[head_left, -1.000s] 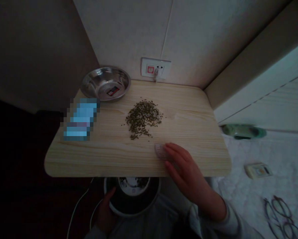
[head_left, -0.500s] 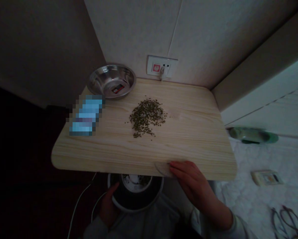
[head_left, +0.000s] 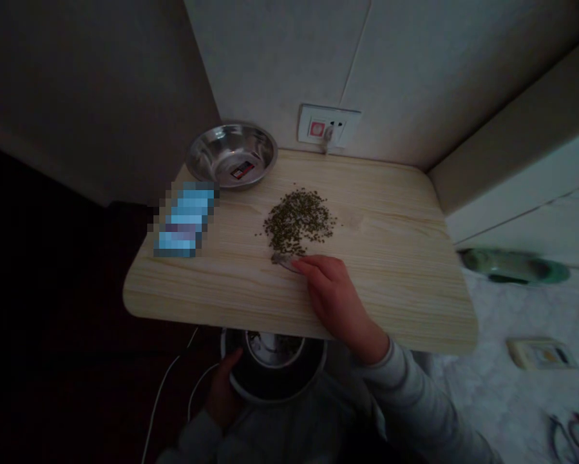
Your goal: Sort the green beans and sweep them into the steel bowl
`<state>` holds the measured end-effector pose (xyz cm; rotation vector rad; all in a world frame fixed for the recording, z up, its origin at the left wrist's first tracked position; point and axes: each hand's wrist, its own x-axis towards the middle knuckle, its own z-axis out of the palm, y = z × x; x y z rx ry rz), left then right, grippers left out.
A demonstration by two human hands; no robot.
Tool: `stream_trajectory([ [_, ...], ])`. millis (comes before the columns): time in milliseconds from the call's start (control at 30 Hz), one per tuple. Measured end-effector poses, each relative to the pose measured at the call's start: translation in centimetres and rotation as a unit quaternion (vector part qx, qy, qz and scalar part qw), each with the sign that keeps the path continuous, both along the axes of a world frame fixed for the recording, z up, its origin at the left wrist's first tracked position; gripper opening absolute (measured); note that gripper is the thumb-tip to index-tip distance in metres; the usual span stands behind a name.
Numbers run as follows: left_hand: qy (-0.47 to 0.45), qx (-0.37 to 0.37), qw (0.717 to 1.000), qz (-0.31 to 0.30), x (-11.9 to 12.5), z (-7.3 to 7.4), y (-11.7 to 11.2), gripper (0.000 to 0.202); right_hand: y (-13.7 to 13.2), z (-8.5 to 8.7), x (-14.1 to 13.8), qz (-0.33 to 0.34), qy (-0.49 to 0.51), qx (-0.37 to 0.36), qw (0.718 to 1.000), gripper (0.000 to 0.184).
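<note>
On the pale wooden tabletop (head_left: 390, 258) lies a loose patch of small green beans (head_left: 299, 216). My right hand (head_left: 337, 296) is closed in a pinch on a thin see-through piece with a curved edge (head_left: 285, 261); its exact kind is unclear. That piece touches the near edge of the beans. Below the table's front edge, my left hand (head_left: 224, 390) grips the left side of a dark round bowl with a white rim (head_left: 277, 383). Dark bits show in its pale round middle, partly hidden by the tabletop.
A shiny steel bowl (head_left: 231, 151) stands at the table's back left, with a pixelated phone-like slab (head_left: 185, 219) in front. A wall socket (head_left: 330, 125) holds a plug. White cables (head_left: 161, 386) hang at lower left. A green bottle-like object (head_left: 516, 265) and a small device (head_left: 540, 353) lie right.
My right hand has moved from the table's front edge forward and left to the beans, carrying the see-through piece. My left hand still holds the dark bowl. The whole view has shifted slightly.
</note>
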<state>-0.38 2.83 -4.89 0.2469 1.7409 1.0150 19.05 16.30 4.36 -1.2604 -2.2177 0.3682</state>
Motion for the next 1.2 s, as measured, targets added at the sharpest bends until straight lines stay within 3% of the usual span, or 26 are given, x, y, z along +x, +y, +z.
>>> stream_trajectory([
  [400,-0.005,-0.017,1.000,0.020,-0.5,-0.7,-0.4,0.020,-0.3,-0.8,-0.1,0.019,-0.035,0.016,0.999,0.033],
  [733,0.007,-0.032,0.999,0.018,0.0,1.4,0.8,0.020,-0.3,-0.8,0.1,0.049,-0.028,0.016,0.998,0.032],
  [1000,0.007,-0.001,1.000,0.006,-0.5,-0.6,-0.2,0.023,-0.4,-0.7,0.2,0.062,-0.017,0.012,0.998,0.031],
  [1200,0.030,-0.006,1.000,0.002,0.1,0.9,0.7,0.019,-0.4,-0.7,0.1,0.045,-0.034,0.015,0.998,0.033],
])
